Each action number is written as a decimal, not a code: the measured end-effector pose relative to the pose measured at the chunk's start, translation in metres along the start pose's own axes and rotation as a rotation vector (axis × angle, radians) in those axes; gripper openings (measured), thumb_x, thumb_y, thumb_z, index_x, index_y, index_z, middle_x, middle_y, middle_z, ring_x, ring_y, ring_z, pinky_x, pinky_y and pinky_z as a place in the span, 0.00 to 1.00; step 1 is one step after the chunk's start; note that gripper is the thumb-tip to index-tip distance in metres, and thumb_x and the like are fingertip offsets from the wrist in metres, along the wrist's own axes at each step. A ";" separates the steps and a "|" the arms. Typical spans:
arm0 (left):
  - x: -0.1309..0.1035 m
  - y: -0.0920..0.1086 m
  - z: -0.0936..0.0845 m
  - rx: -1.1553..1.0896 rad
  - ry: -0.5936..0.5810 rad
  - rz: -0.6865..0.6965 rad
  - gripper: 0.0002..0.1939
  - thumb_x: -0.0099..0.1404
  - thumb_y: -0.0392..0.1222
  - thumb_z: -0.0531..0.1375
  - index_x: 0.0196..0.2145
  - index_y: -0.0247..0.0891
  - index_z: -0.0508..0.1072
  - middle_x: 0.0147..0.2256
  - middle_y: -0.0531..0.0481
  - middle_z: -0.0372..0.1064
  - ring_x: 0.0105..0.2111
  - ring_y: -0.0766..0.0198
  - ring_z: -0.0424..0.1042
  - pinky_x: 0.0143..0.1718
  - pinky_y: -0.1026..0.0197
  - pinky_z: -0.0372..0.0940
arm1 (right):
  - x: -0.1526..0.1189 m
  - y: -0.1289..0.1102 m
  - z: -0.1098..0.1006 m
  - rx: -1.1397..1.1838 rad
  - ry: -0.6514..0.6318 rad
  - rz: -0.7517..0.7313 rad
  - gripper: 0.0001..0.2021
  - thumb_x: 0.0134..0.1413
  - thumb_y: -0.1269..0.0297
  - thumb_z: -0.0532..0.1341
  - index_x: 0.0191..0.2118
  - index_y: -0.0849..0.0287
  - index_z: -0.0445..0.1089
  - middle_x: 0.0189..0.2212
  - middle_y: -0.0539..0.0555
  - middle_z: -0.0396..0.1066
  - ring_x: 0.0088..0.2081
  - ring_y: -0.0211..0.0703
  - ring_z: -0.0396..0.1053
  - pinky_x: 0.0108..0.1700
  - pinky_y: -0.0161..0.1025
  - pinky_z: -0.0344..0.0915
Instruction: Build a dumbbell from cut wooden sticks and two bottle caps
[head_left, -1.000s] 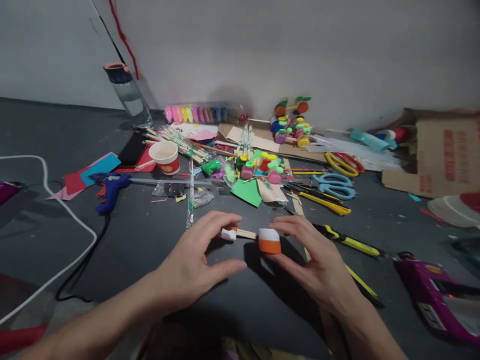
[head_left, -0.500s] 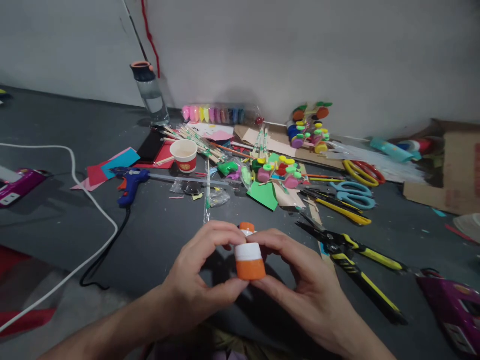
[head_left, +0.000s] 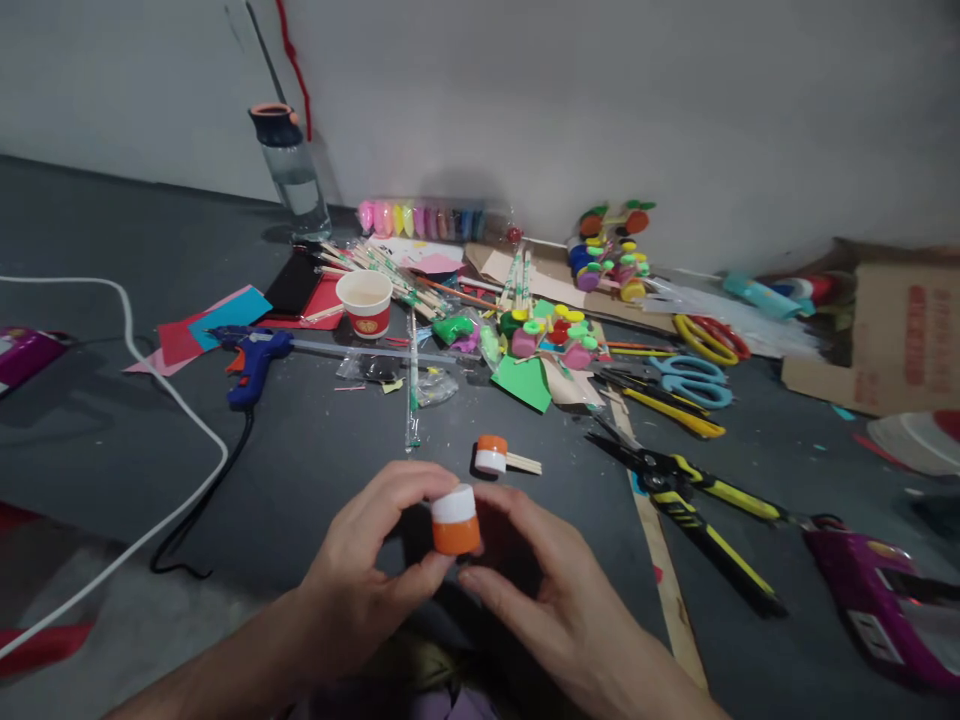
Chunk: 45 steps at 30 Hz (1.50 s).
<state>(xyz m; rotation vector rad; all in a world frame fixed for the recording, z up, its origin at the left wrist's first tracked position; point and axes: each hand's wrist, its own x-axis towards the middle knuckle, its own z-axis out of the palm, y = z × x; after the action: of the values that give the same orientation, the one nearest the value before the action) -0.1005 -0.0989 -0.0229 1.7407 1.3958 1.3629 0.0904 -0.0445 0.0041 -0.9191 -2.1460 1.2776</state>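
Observation:
My left hand (head_left: 382,545) pinches a pair of stacked bottle caps (head_left: 455,522), white above and orange below, between thumb and fingers. Close on the other side is my right hand (head_left: 551,580), its thumb and index finger apart around a gap; it seems to grip nothing. Just beyond my hands, a second pair of caps (head_left: 491,455), orange on top and white underneath, rests on the dark table. Short wooden sticks (head_left: 524,464) poke out beside that pair. The undersides of the held caps are hidden.
A blue glue gun (head_left: 255,360) lies left, near a white cable (head_left: 176,390). Yellow-black shears (head_left: 675,485) and blue-handled scissors (head_left: 694,380) lie right. Behind are a paper cup (head_left: 366,305), a water bottle (head_left: 292,180) and colourful clay pieces (head_left: 551,335).
The held caps have shifted left and tilted slightly. My right fingers have come away from them, while my left hand keeps its pinch. The second pair of caps shows fully now.

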 end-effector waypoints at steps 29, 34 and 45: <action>0.073 -0.018 0.021 0.343 -0.489 -0.019 0.28 0.62 0.34 0.62 0.59 0.36 0.63 0.56 0.39 0.66 0.57 0.48 0.64 0.58 0.43 0.62 | -0.020 0.038 -0.014 -0.482 0.033 -0.087 0.16 0.62 0.67 0.62 0.54 0.57 0.66 0.47 0.60 0.69 0.46 0.52 0.70 0.45 0.51 0.72; 0.078 -0.020 0.029 0.322 -0.519 -0.016 0.14 0.63 0.30 0.61 0.47 0.35 0.71 0.45 0.43 0.72 0.47 0.50 0.68 0.50 0.46 0.65 | -0.029 0.041 -0.026 -0.500 0.067 -0.074 0.15 0.65 0.61 0.60 0.55 0.55 0.67 0.49 0.59 0.70 0.48 0.49 0.72 0.47 0.46 0.73; 0.068 -0.008 -0.004 0.094 -0.199 -0.223 0.12 0.63 0.34 0.61 0.45 0.39 0.71 0.40 0.50 0.73 0.35 0.64 0.71 0.37 0.60 0.68 | -0.014 0.049 -0.054 -0.461 0.325 -0.060 0.08 0.65 0.59 0.60 0.47 0.51 0.72 0.42 0.53 0.76 0.42 0.45 0.75 0.43 0.39 0.72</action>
<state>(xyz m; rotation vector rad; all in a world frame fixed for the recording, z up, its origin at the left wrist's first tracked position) -0.1095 -0.0338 -0.0025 1.6701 1.5090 0.9928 0.1513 -0.0074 -0.0158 -1.1407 -2.2114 0.5568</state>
